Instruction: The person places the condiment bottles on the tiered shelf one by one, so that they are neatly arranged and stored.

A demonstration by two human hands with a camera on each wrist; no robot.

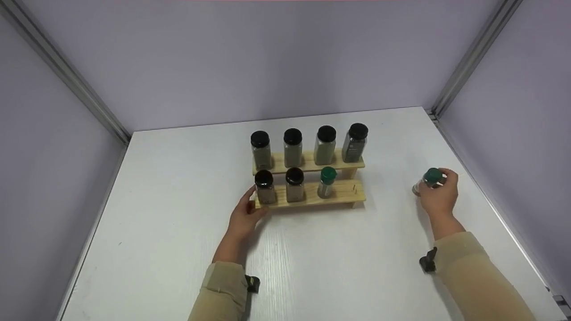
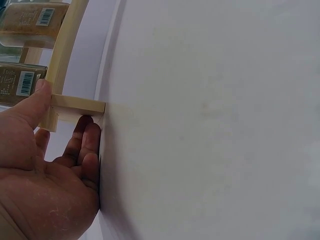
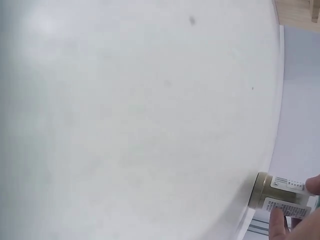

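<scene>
A two-tier wooden spice rack [image 1: 312, 203] stands in the middle of the white table. My left hand [image 1: 243, 218] grips the left end of its lower shelf; in the left wrist view the thumb lies on the shelf edge [image 2: 62, 50] and the fingers reach round the end support. Toward the table's right side, my right hand [image 1: 439, 196] holds a small green-capped spice jar [image 1: 432, 176]. Its labels and barcode show in the right wrist view, where the jar [image 3: 285, 192] has its base at or close to the tabletop. Part of that jar is hidden by the fingers.
Several black-capped jars [image 1: 293, 149] line the upper shelf. On the lower shelf stand two black-capped jars [image 1: 294, 185] and one green-capped jar [image 1: 327, 183], with small pegs [image 1: 355, 189] at its right end. Pale panels [image 1: 285, 58] wall the table at the back and sides.
</scene>
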